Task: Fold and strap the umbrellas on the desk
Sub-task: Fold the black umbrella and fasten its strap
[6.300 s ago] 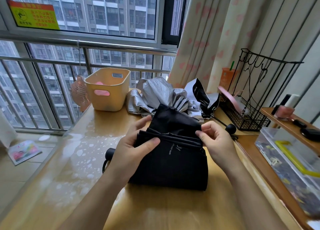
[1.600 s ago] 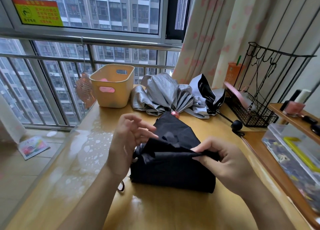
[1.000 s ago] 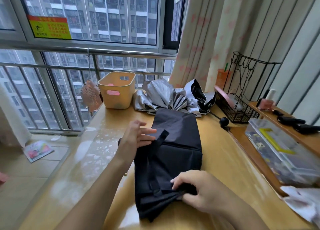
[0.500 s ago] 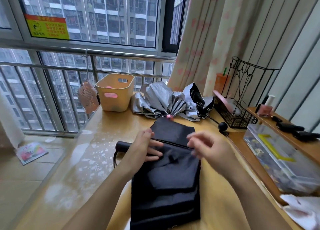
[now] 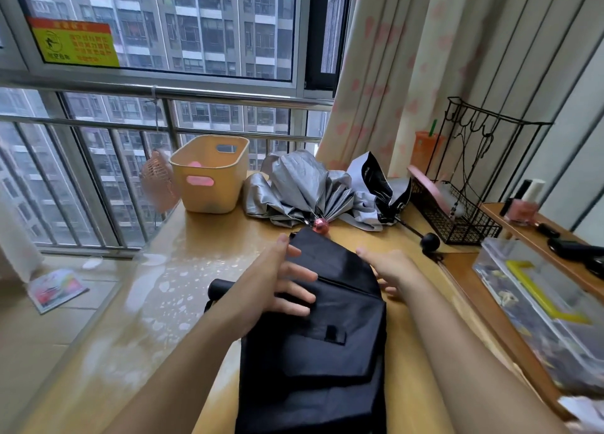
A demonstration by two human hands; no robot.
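The black umbrella [image 5: 313, 352] lies flattened on the desk [image 5: 147, 303]. The left grip [image 5: 277, 286] rests on its far fabric, fingers spread and holding nothing. The right grip [image 5: 389, 270], also slack-fingered, sits at its right edge. A silver umbrella [image 5: 294, 188] sprawls beyond.
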